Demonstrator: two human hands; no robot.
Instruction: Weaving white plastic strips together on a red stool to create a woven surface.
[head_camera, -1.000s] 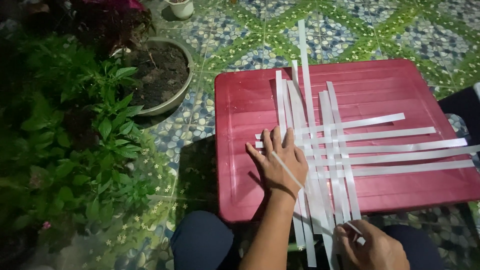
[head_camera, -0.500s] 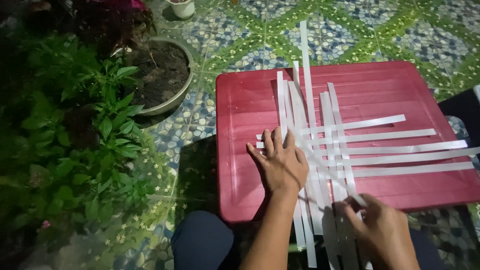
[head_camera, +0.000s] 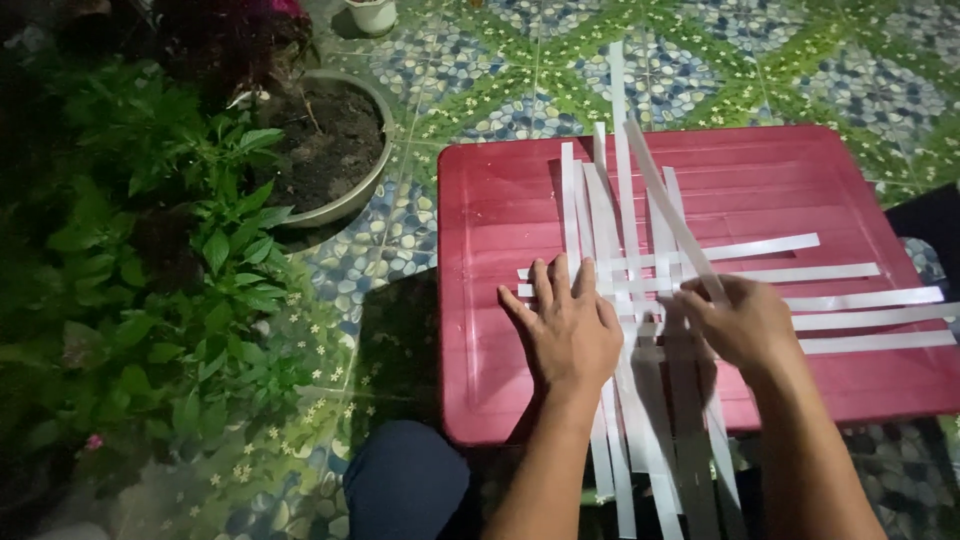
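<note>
Now, left hand: my left hand (head_camera: 572, 330) lies flat, palm down, fingers spread wide, in the centre of the frame. It grips nothing; it only presses on the white strips (head_camera: 640, 290) so that the crossing part cannot slide.
Right hand: my right hand (head_camera: 738, 322) is just right of centre, its fingers curled together around the lower part of one slanted strip (head_camera: 668, 212). I judge it is pinched between thumb and fingers, but the thumb itself is hidden.
Slanted strip: it runs from my right hand up and to the left, over the upright ones. It leans because I hold only its lower part, so it does not sit in line with the others.
Woven part: several long strips run up and down, and some run sideways toward the right edge of the frame. They cross just between my two hands, which is why both hands stay close there.
Red plastic table (head_camera: 500, 220): it fills the right half of the frame and gives a flat, hard base. The strips hang over its near edge toward my knee (head_camera: 405, 480).
Around: a round pot of soil (head_camera: 335, 140) at upper left, green plants (head_camera: 150, 270) at left, patterned pebble floor (head_camera: 480, 70) along the top.
</note>
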